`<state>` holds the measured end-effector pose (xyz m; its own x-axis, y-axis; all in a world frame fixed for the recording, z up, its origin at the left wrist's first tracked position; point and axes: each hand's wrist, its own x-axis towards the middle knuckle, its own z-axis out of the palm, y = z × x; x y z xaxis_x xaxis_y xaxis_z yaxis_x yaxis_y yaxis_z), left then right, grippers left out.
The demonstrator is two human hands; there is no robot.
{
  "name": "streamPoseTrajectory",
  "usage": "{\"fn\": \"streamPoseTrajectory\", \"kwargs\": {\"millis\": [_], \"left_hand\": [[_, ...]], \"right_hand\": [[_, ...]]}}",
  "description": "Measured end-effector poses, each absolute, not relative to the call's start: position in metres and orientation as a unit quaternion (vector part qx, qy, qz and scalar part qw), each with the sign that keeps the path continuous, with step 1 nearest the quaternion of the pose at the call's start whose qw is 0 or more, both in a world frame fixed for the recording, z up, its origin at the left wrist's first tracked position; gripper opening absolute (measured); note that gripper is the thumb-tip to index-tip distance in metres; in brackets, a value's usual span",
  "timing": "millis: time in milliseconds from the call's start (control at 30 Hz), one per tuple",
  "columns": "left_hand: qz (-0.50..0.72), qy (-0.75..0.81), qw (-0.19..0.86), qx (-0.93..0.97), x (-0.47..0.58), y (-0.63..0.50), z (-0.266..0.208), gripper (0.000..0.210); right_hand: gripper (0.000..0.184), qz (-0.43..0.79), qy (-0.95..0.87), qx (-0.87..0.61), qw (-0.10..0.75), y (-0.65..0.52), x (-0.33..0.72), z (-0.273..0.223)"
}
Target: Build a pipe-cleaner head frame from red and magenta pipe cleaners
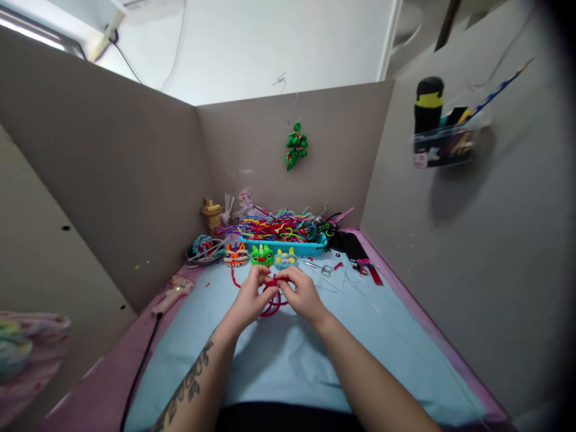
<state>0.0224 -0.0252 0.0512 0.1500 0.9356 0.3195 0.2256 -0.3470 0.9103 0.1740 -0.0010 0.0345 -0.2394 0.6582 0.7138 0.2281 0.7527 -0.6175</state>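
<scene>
Over the blue table cover (360,354), my left hand (254,295) and my right hand (302,294) meet, each pinching a dark pink-red pipe cleaner (271,309). It bends into loops below my fingers, and one end sticks out to the upper left. Where the fingertips come together, the fine detail is too small to make out. Just beyond my hands sit three fuzzy animal-face figures in a row: an orange one (236,255), a green one (261,256) and a pale blue and yellow one (285,258).
Behind the figures a blue tray (306,247) is heaped with coloured pipe cleaners. Scissors (324,270) lie to the right. At left are a bowl (202,255) and a corded pink device (173,295). Grey partitions enclose the table; a green figure (296,147) hangs at the back.
</scene>
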Motion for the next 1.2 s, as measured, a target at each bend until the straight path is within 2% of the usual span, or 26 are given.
{"fn": "streamPoseTrajectory", "kwargs": {"millis": [167, 300, 367, 433, 567, 733, 867, 1100, 1200], "left_hand": [[0.520, 0.439, 0.402, 0.613, 0.025, -0.022, 0.045, 0.025], [0.514, 0.469, 0.376, 0.612, 0.021, -0.019, 0.048, 0.018], [0.524, 0.493, 0.358, 0.595, 0.016, -0.017, 0.051, 0.016], [0.555, 0.510, 0.346, 0.558, 0.010, -0.015, 0.054, 0.017], [0.624, 0.480, 0.390, 0.478, -0.001, -0.013, 0.058, 0.028], [0.647, 0.454, 0.459, 0.405, -0.004, -0.016, 0.065, 0.040], [0.662, 0.441, 0.459, 0.396, 0.000, -0.016, 0.066, 0.040], [0.728, 0.417, 0.424, 0.340, 0.002, -0.012, 0.065, 0.037], [0.751, 0.405, 0.422, 0.307, 0.002, -0.010, 0.066, 0.036]], "right_hand": [[0.012, 0.184, -0.746, -0.308, 0.561, -0.005, 0.172, 0.036], [0.012, 0.212, -0.734, -0.312, 0.565, -0.002, 0.172, 0.035], [0.020, 0.229, -0.706, -0.329, 0.584, 0.001, 0.172, 0.032], [0.025, 0.247, -0.667, -0.356, 0.606, 0.005, 0.174, 0.030], [0.018, 0.279, -0.619, -0.405, 0.612, 0.011, 0.176, 0.028], [0.015, 0.296, -0.668, -0.391, 0.560, 0.015, 0.173, 0.024], [0.017, 0.330, -0.726, -0.355, 0.488, 0.015, 0.167, 0.017], [0.043, 0.342, -0.784, -0.318, 0.410, 0.009, 0.165, 0.012], [0.041, 0.334, -0.781, -0.338, 0.406, 0.007, 0.166, 0.015]]}}
